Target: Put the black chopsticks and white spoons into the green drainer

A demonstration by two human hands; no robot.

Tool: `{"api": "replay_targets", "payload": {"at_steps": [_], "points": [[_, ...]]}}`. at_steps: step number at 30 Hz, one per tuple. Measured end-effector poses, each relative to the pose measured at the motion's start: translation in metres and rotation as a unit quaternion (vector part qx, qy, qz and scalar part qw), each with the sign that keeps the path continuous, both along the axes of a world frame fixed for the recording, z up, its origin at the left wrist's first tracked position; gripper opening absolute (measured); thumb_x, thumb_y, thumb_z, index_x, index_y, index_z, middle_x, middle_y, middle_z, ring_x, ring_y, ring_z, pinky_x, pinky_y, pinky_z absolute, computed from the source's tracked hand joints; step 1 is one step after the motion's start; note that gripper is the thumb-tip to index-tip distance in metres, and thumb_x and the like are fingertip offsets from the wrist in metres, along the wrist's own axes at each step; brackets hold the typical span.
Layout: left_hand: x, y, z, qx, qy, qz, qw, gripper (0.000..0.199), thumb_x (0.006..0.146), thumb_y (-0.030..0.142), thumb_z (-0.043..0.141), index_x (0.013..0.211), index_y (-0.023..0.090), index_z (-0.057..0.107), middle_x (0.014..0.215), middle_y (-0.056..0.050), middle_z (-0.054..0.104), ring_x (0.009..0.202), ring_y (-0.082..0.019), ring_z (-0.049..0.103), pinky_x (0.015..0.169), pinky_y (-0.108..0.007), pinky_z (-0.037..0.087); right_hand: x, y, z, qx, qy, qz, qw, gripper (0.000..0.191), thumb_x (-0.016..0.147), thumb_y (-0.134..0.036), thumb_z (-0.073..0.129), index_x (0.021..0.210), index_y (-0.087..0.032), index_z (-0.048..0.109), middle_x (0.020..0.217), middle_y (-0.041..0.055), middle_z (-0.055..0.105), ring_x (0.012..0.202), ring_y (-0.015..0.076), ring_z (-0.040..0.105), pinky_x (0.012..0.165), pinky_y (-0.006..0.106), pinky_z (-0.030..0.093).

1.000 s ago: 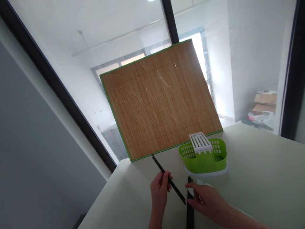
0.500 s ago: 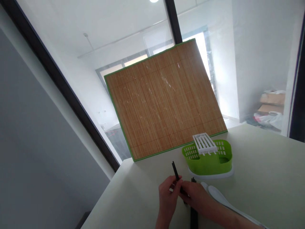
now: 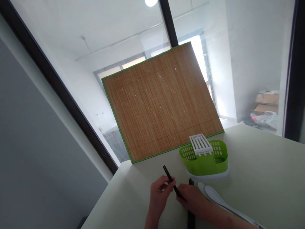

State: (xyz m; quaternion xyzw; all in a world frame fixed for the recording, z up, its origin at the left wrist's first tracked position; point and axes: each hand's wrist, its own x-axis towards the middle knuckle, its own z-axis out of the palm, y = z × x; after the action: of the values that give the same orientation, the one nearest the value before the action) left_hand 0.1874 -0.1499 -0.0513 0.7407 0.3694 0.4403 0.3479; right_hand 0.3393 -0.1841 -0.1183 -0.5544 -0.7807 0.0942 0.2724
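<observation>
A pair of black chopsticks [image 3: 168, 173] slants between my hands, upper tips pointing up and left. My left hand [image 3: 159, 193] pinches it near the middle with thumb and fingers. Around its lower end, my right hand [image 3: 192, 197] is closed. Under and beside my right wrist lies a bundle of black chopsticks [image 3: 191, 219] on the table. Two white spoons [image 3: 215, 194] lie to the right, their handles partly behind my right forearm. Beyond my hands stands a green basket [image 3: 205, 165] on a white base, with a white slotted rack [image 3: 201, 144] on top.
A bamboo mat [image 3: 162, 101] with green edging leans against the glass behind the white table [image 3: 257, 171]. A dark window frame [image 3: 59, 89] runs diagonally at the left. Cardboard boxes [image 3: 267, 98] and plastic bags are visible beyond the glass.
The held chopsticks now tilt further left, and my left hand has moved slightly left, away from my right hand. The whole view has shifted a little.
</observation>
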Motion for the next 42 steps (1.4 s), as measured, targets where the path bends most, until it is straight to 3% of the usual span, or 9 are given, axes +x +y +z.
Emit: {"api": "replay_targets", "payload": {"at_steps": [3, 6, 9, 12, 15, 19, 25, 37, 42], "points": [[-0.002, 0.007, 0.022, 0.039, -0.006, 0.029, 0.999, 0.022, 0.074, 0.037, 0.070, 0.082, 0.017, 0.074, 0.079, -0.004, 0.072, 0.071, -0.016, 0.066, 0.065, -0.024, 0.057, 0.009, -0.005, 0.010, 0.011, 0.022, -0.004, 1.000, 0.026, 0.080, -0.015, 0.054, 0.104, -0.021, 0.057, 0.099, 0.0033, 0.065, 0.090, 0.0191, 0.062, 0.074, 0.027, 0.043], [0.006, 0.019, 0.057, 0.079, -0.058, 0.076, 0.992, 0.024, 0.070, 0.038, 0.073, 0.083, 0.018, 0.075, 0.082, -0.004, 0.074, 0.073, -0.018, 0.068, 0.068, -0.026, 0.057, 0.023, -0.013, 0.024, 0.035, 0.082, -0.008, 0.996, 0.039, 0.079, -0.015, 0.053, 0.117, -0.022, 0.051, 0.102, 0.0030, 0.064, 0.091, 0.0175, 0.060, 0.079, 0.028, 0.042], [0.028, 0.036, 0.091, 0.112, -0.113, 0.086, 0.983, 0.027, 0.068, 0.039, 0.074, 0.087, 0.019, 0.075, 0.081, -0.003, 0.074, 0.072, -0.017, 0.068, 0.070, -0.028, 0.058, 0.037, -0.026, 0.032, 0.070, 0.126, -0.012, 0.990, 0.030, 0.083, -0.015, 0.050, 0.112, -0.023, 0.054, 0.095, 0.0014, 0.064, 0.085, 0.0160, 0.060, 0.076, 0.027, 0.042], [0.061, 0.057, 0.107, 0.136, -0.148, 0.063, 0.978, 0.030, 0.070, 0.041, 0.072, 0.089, 0.018, 0.074, 0.082, -0.004, 0.074, 0.075, -0.018, 0.068, 0.071, -0.030, 0.058, 0.045, -0.041, 0.027, 0.106, 0.121, -0.018, 0.987, 0.019, 0.086, -0.014, 0.046, 0.098, -0.024, 0.058, 0.089, 0.0006, 0.063, 0.080, 0.0148, 0.059, 0.070, 0.026, 0.041], [0.097, 0.082, 0.101, 0.124, -0.140, 0.032, 0.982, 0.030, 0.072, 0.041, 0.069, 0.090, 0.017, 0.073, 0.085, -0.006, 0.074, 0.078, -0.018, 0.068, 0.074, -0.033, 0.057, 0.047, -0.049, 0.012, 0.158, 0.063, -0.016, 0.985, 0.017, 0.086, -0.013, 0.044, 0.091, -0.023, 0.058, 0.082, 0.0013, 0.063, 0.074, 0.0156, 0.059, 0.063, 0.026, 0.040], [0.133, 0.113, 0.071, 0.055, -0.047, -0.017, 0.997, 0.027, 0.075, 0.035, 0.068, 0.091, 0.014, 0.072, 0.087, -0.009, 0.073, 0.078, -0.018, 0.068, 0.074, -0.032, 0.057, 0.044, -0.044, -0.009, 0.257, -0.041, 0.001, 0.966, 0.017, 0.081, -0.010, 0.046, 0.082, -0.023, 0.056, 0.071, 0.0001, 0.062, 0.065, 0.0167, 0.057, 0.054, 0.028, 0.033], [0.155, 0.139, 0.037, 0.019, 0.036, -0.060, 0.997, 0.020, 0.073, 0.023, 0.070, 0.090, 0.012, 0.071, 0.083, -0.009, 0.073, 0.076, -0.018, 0.068, 0.069, -0.028, 0.054, 0.040, -0.030, -0.022, 0.335, -0.086, -0.012, 0.938, 0.014, 0.079, -0.010, 0.052, 0.076, -0.024, 0.053, 0.061, -0.0026, 0.057, 0.058, 0.0158, 0.054, 0.048, 0.028, 0.024], [0.159, 0.150, 0.029, -0.005, 0.105, -0.088, 0.991, 0.026, 0.071, 0.017, 0.069, 0.098, 0.014, 0.070, 0.092, -0.011, 0.072, 0.087, -0.020, 0.067, 0.079, -0.032, 0.051, 0.033, -0.028, -0.031, 0.358, -0.074, -0.019, 0.930, 0.017, 0.085, -0.016, 0.051, 0.070, -0.024, 0.050, 0.054, -0.0037, 0.053, 0.052, 0.0147, 0.050, 0.045, 0.030, 0.019], [0.166, 0.151, 0.030, -0.052, 0.104, -0.084, 0.990, 0.025, 0.073, 0.009, 0.063, 0.097, 0.009, 0.069, 0.085, -0.011, 0.072, 0.072, -0.017, 0.067, 0.065, -0.027, 0.053, 0.034, -0.022, -0.042, 0.341, -0.088, -0.008, 0.936, 0.025, 0.094, -0.026, 0.044, 0.071, -0.024, 0.051, 0.056, -0.0034, 0.054, 0.053, 0.0146, 0.051, 0.044, 0.030, 0.022]]}}
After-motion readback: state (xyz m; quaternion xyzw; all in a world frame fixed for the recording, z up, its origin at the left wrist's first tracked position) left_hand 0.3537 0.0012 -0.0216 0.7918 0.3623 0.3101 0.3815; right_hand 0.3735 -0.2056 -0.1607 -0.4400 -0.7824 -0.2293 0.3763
